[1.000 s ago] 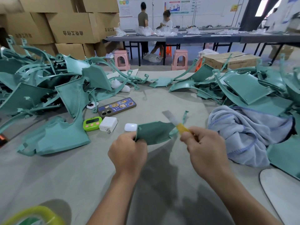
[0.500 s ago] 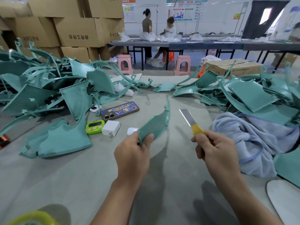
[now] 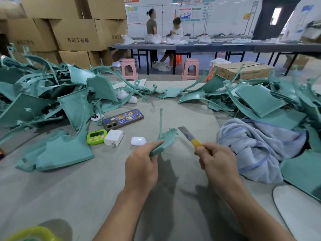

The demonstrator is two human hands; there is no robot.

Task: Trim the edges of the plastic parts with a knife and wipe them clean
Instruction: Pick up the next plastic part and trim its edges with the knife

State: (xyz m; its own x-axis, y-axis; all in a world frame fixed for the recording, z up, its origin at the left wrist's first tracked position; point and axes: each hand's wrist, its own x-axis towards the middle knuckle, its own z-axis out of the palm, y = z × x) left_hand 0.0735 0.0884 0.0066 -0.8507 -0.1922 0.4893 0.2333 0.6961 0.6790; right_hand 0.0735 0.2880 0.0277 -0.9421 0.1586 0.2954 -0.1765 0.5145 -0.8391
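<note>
Cardboard boxes (image 3: 78,33), contents unseen, stand stacked behind the bench (image 3: 78,192). Above it, the left hand (image 3: 140,168) pinches a green plastic part (image 3: 165,139) in its fingers; the right hand (image 3: 217,162), fingers curled, grips a knife (image 3: 188,135) just beside it.

Matt green plastic part (image 3: 165,139), metal blade (image 3: 185,133)

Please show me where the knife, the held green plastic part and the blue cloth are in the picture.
knife (image 3: 188,135): head view, on the metal blade.
held green plastic part (image 3: 168,138): head view, on its flat body.
blue cloth (image 3: 260,148): head view, on its folded middle.
</note>
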